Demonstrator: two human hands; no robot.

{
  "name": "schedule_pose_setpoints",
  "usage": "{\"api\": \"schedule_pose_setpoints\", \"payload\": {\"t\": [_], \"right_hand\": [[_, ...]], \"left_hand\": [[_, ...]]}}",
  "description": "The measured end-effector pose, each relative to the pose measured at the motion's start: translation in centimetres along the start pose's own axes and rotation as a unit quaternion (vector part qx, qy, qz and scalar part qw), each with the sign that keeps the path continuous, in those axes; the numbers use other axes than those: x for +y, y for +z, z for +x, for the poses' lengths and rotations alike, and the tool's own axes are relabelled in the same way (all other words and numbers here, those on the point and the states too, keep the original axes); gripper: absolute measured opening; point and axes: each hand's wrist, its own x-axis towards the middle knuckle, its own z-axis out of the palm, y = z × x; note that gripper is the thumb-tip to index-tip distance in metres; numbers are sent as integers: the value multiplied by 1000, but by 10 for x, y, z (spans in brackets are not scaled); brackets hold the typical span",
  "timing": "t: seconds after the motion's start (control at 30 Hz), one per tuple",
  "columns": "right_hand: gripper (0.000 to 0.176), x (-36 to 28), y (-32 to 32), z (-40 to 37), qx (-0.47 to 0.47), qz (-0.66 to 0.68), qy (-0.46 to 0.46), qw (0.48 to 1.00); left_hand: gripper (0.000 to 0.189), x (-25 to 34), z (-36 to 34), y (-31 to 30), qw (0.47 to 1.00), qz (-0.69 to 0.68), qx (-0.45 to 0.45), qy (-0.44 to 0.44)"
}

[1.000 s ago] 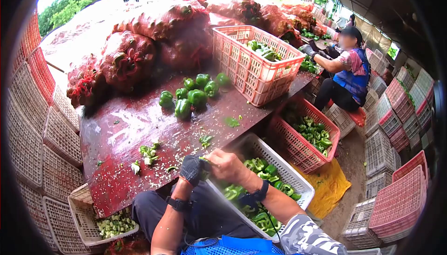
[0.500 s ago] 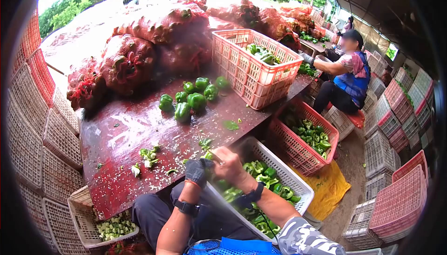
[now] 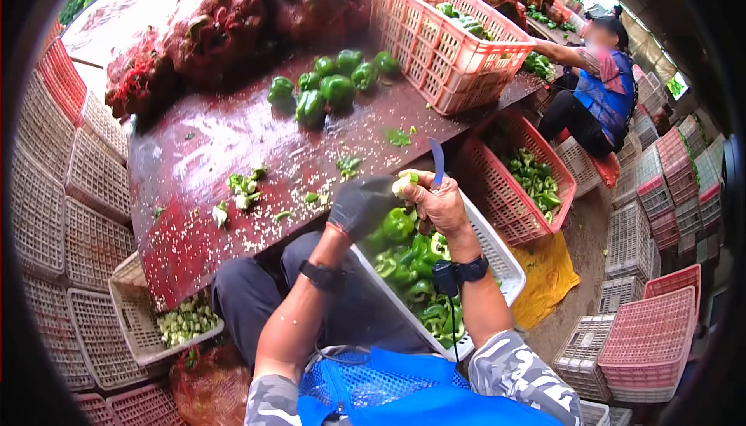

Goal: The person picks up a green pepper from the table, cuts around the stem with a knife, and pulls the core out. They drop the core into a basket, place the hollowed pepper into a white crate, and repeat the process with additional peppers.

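Observation:
My right hand (image 3: 443,207), bare, is closed around a small knife (image 3: 437,160) whose curved blade points up. At its thumb and fingertips is a pale green pepper core (image 3: 404,185). Close on its left is my left hand (image 3: 362,207) in a dark grey glove, its fingers smeared by motion. Under both hands, a white crate (image 3: 509,270) holds cut green peppers (image 3: 423,259). Several whole green bell peppers (image 3: 336,92) sit farther up the dark red table (image 3: 198,146). Cut-off cores (image 3: 245,189) and scattered seeds lie near its front edge.
A pink crate (image 3: 443,45) stands on the table, with full red mesh sacks (image 3: 214,26) behind. Another pink crate (image 3: 509,193) of cut peppers is at right, near a seated person (image 3: 602,92). Lower left is a crate (image 3: 128,302) of cores. Stacked crates (image 3: 653,333) line both sides.
My hands have moved apart from their joined position over the table edge; the right one has turned, showing the knife blade and core. The view has tilted downward.

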Motion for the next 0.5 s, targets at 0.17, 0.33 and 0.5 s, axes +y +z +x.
{"api": "schedule_pose_setpoints", "payload": {"t": [0.17,0.33,0.5], "right_hand": [[35,8,19,3,-84,-97,25,991],[31,26,28,10,-157,-66,1,985],[30,23,39,11,-181,-118,15,976]], "left_hand": [[17,31,-7,-20,849,496,-5,181],[14,20,-13,-31,844,502,-8,189],[11,-26,-14,-34,928,338,-12,155]]}}
